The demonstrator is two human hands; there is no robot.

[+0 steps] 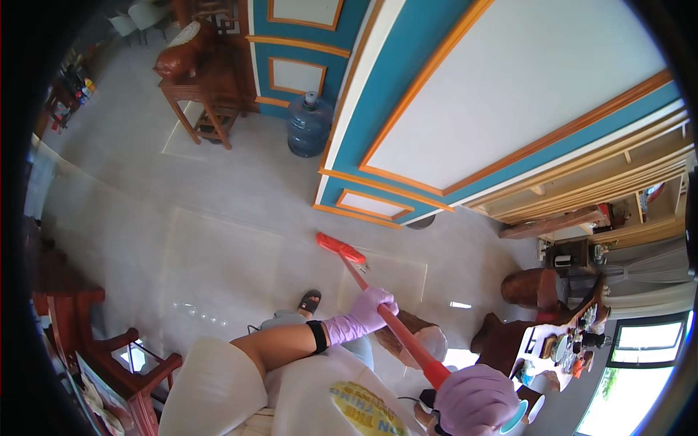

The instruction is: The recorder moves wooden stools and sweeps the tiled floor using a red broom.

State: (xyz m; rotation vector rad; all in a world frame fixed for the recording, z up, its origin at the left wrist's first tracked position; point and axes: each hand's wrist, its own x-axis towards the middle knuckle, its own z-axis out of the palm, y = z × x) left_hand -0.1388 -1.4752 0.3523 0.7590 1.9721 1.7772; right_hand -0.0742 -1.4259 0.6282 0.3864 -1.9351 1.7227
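Note:
A broom with a red head (pixel 341 248) stands on the grey floor, its head against the floor. Its reddish handle (pixel 406 338) slants up towards me. My left hand (pixel 371 312), in a lilac rubber glove, grips the middle of the handle. Higher up, my right hand (pixel 477 400) in a matching glove closes over the handle's upper end, which it hides. Beside the broom head, on the side nearer me, lies a small scatter of debris (pixel 362 267).
A wooden stump stool (pixel 417 338) stands by the handle. Blue panelled wall (pixel 381 201) rises beyond the broom. A large water bottle (pixel 310 125) and carved table (pixel 202 92) stand farther off. Red wooden furniture (pixel 125 359) is at left, a tea table (pixel 501 349) at right.

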